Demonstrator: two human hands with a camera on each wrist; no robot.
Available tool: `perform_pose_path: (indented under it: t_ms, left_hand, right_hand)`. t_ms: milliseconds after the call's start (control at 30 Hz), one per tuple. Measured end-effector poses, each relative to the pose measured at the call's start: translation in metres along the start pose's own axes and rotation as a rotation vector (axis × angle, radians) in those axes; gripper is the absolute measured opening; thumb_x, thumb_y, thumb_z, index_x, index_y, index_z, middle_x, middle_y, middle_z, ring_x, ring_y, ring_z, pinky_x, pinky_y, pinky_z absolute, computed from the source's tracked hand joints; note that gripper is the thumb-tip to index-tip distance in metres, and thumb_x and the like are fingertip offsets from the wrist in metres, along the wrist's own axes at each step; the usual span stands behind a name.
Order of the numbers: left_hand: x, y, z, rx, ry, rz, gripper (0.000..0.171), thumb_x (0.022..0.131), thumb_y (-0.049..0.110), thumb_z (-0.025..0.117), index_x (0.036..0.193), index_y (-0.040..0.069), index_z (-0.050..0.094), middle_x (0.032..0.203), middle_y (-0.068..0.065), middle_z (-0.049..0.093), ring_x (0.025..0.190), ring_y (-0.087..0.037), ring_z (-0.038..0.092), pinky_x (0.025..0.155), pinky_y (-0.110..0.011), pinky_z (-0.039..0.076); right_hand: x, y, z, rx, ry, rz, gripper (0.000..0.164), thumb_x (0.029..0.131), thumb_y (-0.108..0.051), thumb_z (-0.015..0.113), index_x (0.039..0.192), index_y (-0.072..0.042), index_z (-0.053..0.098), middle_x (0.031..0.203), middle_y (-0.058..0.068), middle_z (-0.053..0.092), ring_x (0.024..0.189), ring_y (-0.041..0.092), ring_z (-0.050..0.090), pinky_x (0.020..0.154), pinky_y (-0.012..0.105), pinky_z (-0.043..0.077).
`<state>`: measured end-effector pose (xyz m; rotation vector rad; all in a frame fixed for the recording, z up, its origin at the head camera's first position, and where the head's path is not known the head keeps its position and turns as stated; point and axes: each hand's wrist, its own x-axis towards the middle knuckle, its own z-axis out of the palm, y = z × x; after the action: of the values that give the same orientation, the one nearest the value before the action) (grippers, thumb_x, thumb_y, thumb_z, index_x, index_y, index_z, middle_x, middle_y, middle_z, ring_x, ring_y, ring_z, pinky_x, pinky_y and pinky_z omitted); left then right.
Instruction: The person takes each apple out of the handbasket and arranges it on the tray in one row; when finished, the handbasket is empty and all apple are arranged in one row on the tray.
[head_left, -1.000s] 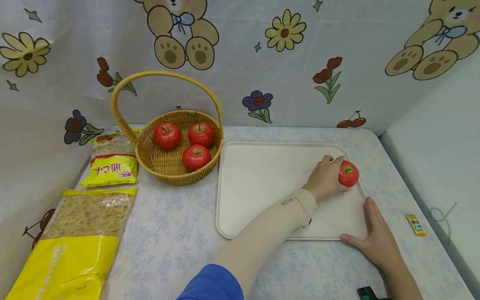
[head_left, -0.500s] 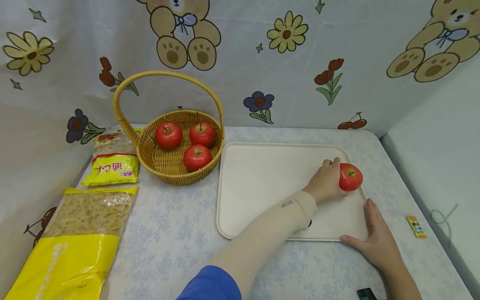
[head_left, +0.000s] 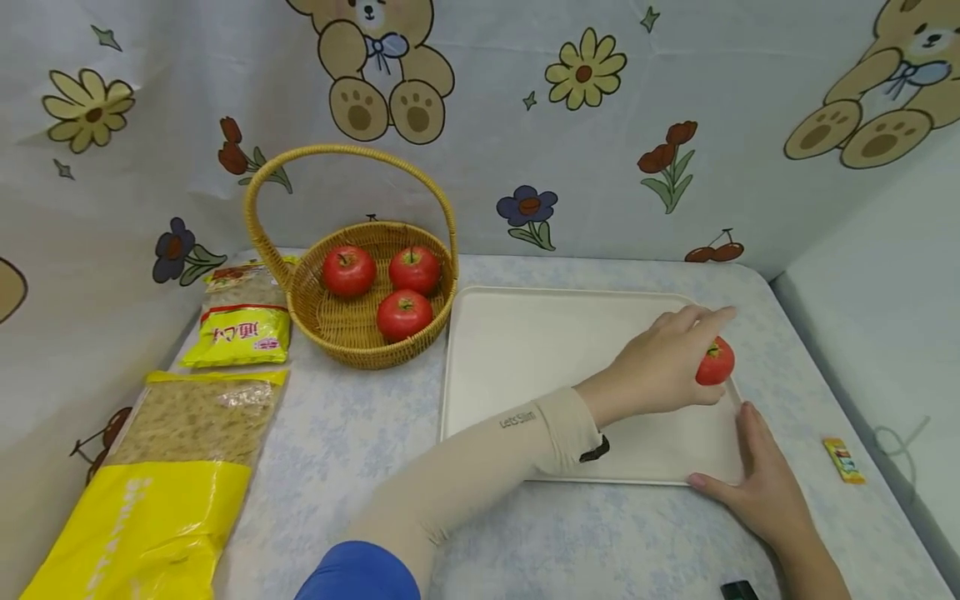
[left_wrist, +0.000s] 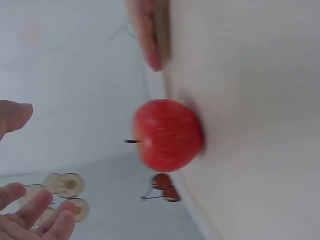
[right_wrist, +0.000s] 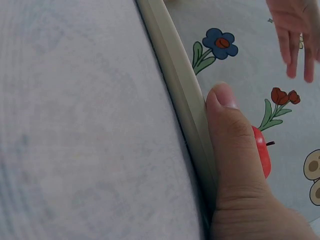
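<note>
Left hand (head_left: 660,364) over the tray's right end, grip wide, fingers and thumb spread, holding nothing; left-wrist view shows it apart from the red apple (head_left: 715,362). Apple sits on the white tray (head_left: 540,350), stem up, near the right edge. Right hand (head_left: 768,487) at the near right corner, grip spread, thumb touching the front rim, fingers along the side. Basket (head_left: 367,358) left of the tray holds three apples (head_left: 405,315). Two food bags (head_left: 172,500) lie farther left on the tabletop (head_left: 360,467); small yellow packet (head_left: 843,461) at right.
</note>
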<state>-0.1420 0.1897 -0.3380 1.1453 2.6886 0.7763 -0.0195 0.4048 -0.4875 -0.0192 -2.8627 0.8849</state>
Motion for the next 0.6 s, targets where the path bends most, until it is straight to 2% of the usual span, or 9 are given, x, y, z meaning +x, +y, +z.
perform_pose_path:
  t_ms: [133,233,333,400,433,500,600]
  left_hand:
    - [-0.042,0.009,-0.026,-0.009,0.049,0.180,0.080,0.091,0.038,0.066,0.158,0.027,0.023,0.150,0.007,0.041,0.128,-0.006,0.044,0.093,-0.011,0.042]
    - [-0.077,0.014,-0.042,-0.012,0.119,0.320,0.076,0.091,0.036,0.066,0.156,0.022,0.030,0.145,0.005,0.047,0.128,-0.007,0.045,0.103,-0.011,0.035]
    - [-0.107,0.007,-0.054,-0.034,0.219,0.386,0.069,0.091,0.034,0.068,0.152,0.019,0.039,0.142,0.003,0.051,0.127,-0.008,0.048,0.107,-0.012,0.033]
    - [-0.123,-0.005,-0.061,-0.051,0.286,0.372,0.066,0.090,0.033,0.068,0.149,0.018,0.043,0.140,0.002,0.053,0.128,-0.010,0.049,0.109,-0.014,0.034]
    - [-0.130,-0.014,-0.064,-0.066,0.318,0.339,0.064,0.090,0.032,0.069,0.148,0.018,0.044,0.140,0.001,0.053,0.129,-0.011,0.049,0.111,-0.017,0.035]
    - [-0.142,-0.034,-0.070,-0.109,0.366,0.246,0.062,0.091,0.031,0.069,0.147,0.018,0.046,0.141,0.001,0.053,0.131,-0.012,0.048,0.112,-0.023,0.037]
    - [-0.159,-0.068,-0.076,-0.207,0.437,0.070,0.062,0.090,0.028,0.071,0.145,0.019,0.047,0.142,0.002,0.052,0.132,-0.014,0.048,0.112,-0.033,0.040]
  right_hand:
    - [-0.001,0.003,-0.001,0.023,0.006,-0.016,0.131,0.066,-0.030,0.092,0.159,-0.005,0.003,0.164,0.026,0.006,0.153,0.043,0.005,0.125,0.051,0.000]
    - [-0.001,0.003,-0.002,0.029,0.000,-0.012,0.129,0.068,-0.029,0.091,0.159,-0.005,0.003,0.164,0.026,0.005,0.153,0.044,0.004,0.124,0.054,0.000]
    - [-0.001,0.000,0.000,0.003,-0.013,0.028,0.131,0.069,-0.034,0.091,0.159,-0.005,0.000,0.165,0.024,0.002,0.153,0.044,0.003,0.122,0.061,0.002]
    - [-0.001,-0.003,0.001,-0.034,-0.020,0.065,0.133,0.068,-0.039,0.090,0.159,-0.005,-0.002,0.165,0.024,0.000,0.152,0.044,0.003,0.120,0.062,0.004]
    - [0.000,-0.004,0.001,-0.047,-0.024,0.080,0.134,0.068,-0.040,0.090,0.158,-0.005,-0.002,0.165,0.024,0.000,0.152,0.045,0.003,0.120,0.063,0.005]
    - [0.000,-0.006,0.002,-0.067,-0.027,0.101,0.136,0.067,-0.042,0.091,0.158,-0.005,-0.003,0.165,0.025,-0.001,0.152,0.045,0.003,0.119,0.064,0.006]
    - [0.001,-0.007,0.002,-0.073,-0.027,0.107,0.137,0.066,-0.042,0.091,0.158,-0.005,-0.003,0.165,0.025,-0.001,0.152,0.044,0.002,0.119,0.064,0.006]
